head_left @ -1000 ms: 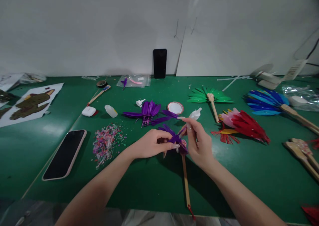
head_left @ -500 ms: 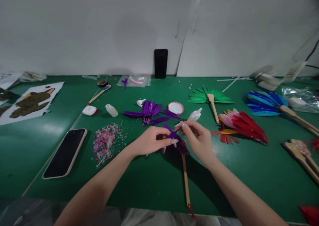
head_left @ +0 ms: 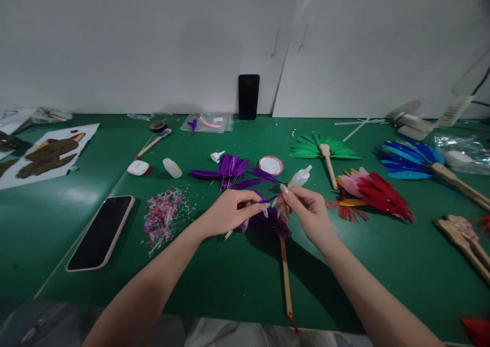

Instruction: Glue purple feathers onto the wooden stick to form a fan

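Between my hands is a purple feather [head_left: 260, 198]. My left hand [head_left: 236, 212] pinches it with thumb and fingers, while my right hand [head_left: 305, 208] is closed at its thin end. Below them lies a purple feather fan [head_left: 273, 223] with a wooden handle [head_left: 286, 275] and a red cord at the near end; my hands partly cover its head. Just beyond my left hand is a pile of purple feathers [head_left: 229, 169]. A white squeeze bottle [head_left: 300, 176] lies past my right fingertips, close to a round white lid [head_left: 271, 165].
Left are a phone [head_left: 100, 234], colourful chips [head_left: 166, 217], a white case [head_left: 138, 168] and a small bottle [head_left: 172, 168]. To the right lie a green fan [head_left: 325, 150], red-pink feathers [head_left: 377, 191], a blue fan [head_left: 409, 159] and wooden handles [head_left: 463, 242]. Another phone [head_left: 248, 97] leans on the wall.
My hands have drawn slightly apart, the left shifting a little left and the right a little right. The purple feather's thin end now shows between them. The fan stays on the table.
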### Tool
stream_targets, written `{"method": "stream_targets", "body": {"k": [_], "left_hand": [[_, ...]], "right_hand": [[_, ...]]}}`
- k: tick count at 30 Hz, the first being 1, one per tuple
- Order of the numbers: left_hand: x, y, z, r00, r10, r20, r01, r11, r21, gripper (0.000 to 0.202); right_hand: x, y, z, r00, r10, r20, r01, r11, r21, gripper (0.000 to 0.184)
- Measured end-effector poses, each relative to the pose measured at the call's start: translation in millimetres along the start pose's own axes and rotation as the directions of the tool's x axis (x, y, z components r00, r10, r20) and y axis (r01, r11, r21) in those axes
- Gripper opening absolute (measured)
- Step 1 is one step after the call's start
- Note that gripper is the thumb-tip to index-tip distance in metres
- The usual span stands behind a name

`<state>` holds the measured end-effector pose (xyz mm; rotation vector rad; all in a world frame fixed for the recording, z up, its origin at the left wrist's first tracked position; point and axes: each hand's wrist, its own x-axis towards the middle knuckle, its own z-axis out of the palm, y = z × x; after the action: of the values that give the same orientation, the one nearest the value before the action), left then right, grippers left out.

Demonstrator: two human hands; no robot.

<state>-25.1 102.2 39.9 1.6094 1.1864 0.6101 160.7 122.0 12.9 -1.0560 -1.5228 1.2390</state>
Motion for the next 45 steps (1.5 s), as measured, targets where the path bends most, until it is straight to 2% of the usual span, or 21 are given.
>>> {"method": "stream_targets", "body": {"k": [6, 11, 13, 17, 19, 21, 25, 30, 36, 41, 45], "left_hand": [[-1, -1, -18.6, 0.996, -0.061, 0.058, 0.065, 0.994, -0.084, 0.03], [-5, 1, -28.6, 0.986, -0.068, 0.153, 0.086, 0.989, -0.117, 0.031], [-7, -1, -34.4, 0.979, -0.082, 0.187, 0.106, 0.987, -0.122, 0.032], [-9, -8, -50.3, 0.994, -0.08, 0.073, 0.091, 0.98, -0.177, 0.032], [-9, -10, -54.7, 0.996, -0.08, 0.027, 0.083, 0.978, -0.189, 0.032], [-8, -11, -53.4, 0.995, -0.094, 0.025, 0.097, 0.978, -0.182, 0.031], [-6, -7, -39.4, 0.99, -0.11, 0.085, 0.122, 0.981, -0.154, 0.029], [-4, -4, -26.8, 0.986, -0.089, 0.145, 0.106, 0.988, -0.117, 0.026], [-3, -7, -21.8, 0.981, -0.065, 0.184, 0.087, 0.989, -0.118, 0.025], [-1, -10, -16.5, 0.972, -0.07, 0.224, 0.112, 0.977, -0.182, 0.028], [0, -11, -14.8, 0.97, -0.06, 0.235, 0.116, 0.965, -0.234, 0.027]], "right_hand": [[-2, 1, -1, 0.974, 0.104, 0.201, -0.156, 0.954, 0.258, 0.029], [-7, -3, -4, 0.873, 0.117, 0.473, -0.293, 0.902, 0.318, 0.029], [-8, -5, -8, 0.853, 0.09, 0.513, -0.292, 0.899, 0.328, 0.032], [-6, -8, -16, 0.912, 0.028, 0.41, -0.204, 0.897, 0.393, 0.036], [-3, -10, -17, 0.922, 0.048, 0.384, -0.186, 0.925, 0.331, 0.033], [-1, -11, -13, 0.93, 0.07, 0.36, -0.161, 0.959, 0.231, 0.028], [-2, -11, -2, 0.96, 0.044, 0.276, -0.062, 0.997, 0.055, 0.021], [-4, -8, 2, 0.976, -0.021, 0.217, 0.031, 0.999, -0.041, 0.019], [-4, -5, 4, 0.979, -0.03, 0.201, 0.037, 0.999, -0.031, 0.02], [-3, -8, 5, 0.982, -0.011, 0.189, 0.003, 0.999, 0.045, 0.02], [-4, -8, 3, 0.972, -0.011, 0.233, -0.007, 0.997, 0.076, 0.024]]}}
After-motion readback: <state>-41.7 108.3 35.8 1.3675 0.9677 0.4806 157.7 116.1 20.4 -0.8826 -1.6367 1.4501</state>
